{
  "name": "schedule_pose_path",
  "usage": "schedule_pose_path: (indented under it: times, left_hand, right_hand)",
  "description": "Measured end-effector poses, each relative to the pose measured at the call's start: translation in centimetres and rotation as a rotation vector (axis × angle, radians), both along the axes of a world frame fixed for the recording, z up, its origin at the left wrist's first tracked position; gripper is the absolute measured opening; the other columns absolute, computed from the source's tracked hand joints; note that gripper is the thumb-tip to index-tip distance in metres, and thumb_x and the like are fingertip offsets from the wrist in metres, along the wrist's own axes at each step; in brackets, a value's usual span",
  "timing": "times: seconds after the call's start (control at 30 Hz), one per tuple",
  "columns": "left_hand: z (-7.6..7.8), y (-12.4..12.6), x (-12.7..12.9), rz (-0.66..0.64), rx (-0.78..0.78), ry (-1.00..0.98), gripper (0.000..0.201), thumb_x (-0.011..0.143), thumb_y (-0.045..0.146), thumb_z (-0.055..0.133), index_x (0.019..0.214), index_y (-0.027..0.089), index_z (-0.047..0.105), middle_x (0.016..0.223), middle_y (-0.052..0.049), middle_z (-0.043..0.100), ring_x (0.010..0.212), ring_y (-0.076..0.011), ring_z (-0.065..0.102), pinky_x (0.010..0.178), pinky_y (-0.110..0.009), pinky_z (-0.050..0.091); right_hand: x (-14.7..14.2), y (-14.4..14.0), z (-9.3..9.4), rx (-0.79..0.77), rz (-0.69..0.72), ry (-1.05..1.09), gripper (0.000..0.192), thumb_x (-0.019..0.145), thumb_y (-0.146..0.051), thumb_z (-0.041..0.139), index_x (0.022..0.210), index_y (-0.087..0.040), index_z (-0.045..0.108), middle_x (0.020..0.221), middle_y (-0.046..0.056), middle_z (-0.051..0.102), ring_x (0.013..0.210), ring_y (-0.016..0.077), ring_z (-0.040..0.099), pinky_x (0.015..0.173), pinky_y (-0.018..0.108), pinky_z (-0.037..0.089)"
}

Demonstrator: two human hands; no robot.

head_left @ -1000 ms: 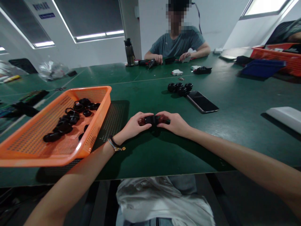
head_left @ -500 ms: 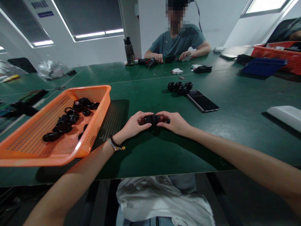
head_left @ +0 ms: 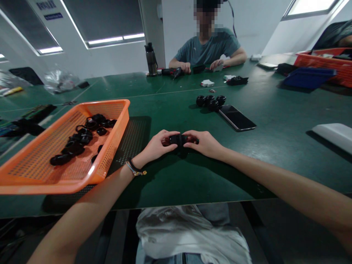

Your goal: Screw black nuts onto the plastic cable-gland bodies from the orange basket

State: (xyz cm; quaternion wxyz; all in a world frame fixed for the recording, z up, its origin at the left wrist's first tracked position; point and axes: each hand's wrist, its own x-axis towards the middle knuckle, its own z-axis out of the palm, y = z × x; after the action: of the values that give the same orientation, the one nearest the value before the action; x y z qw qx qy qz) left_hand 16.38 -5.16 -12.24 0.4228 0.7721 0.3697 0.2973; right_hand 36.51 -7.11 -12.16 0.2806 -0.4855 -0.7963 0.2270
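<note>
Between my two hands is a small black plastic part (head_left: 180,140), held just above the green table (head_left: 170,183). My left hand (head_left: 161,143) pinches its left side between thumb and fingers. From the right, my right hand (head_left: 202,143) grips the other side in the same way. Fingers cover both ends of the part, so its full shape is hidden. Several similar black parts (head_left: 79,137) lie in the orange perforated basket (head_left: 125,113) to my left. Farther back, several round black pieces (head_left: 212,105) sit in a cluster.
A phone (head_left: 238,118) lies beside the round pieces. Across the table sits a person (head_left: 207,51), with a power drill (head_left: 177,72) and a bottle (head_left: 150,60) nearby. At the right are a blue bin (head_left: 309,77), a red basket (head_left: 327,64) and a white object (head_left: 335,135).
</note>
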Motion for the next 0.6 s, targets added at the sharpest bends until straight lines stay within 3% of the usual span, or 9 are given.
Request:
schedule_pose_path:
  times: [0.6]
  left_hand:
    - [0.01, -0.04, -0.01, -0.002, -0.002, 0.0, 0.041, 0.071, 0.022, 0.062, 0.112, 0.022, 0.058, 0.097, -0.002, 0.048, 0.082, -0.0114, 0.056, 0.079, -0.029, 0.05]
  right_hand:
    - [0.09, 0.07, -0.04, 0.015, -0.012, -0.057, 0.027, 0.076, -0.027, 0.061, 0.101, -0.015, 0.062, 0.07, 0.001, 0.064, 0.06, 0.0131, 0.056, 0.057, 0.025, 0.041]
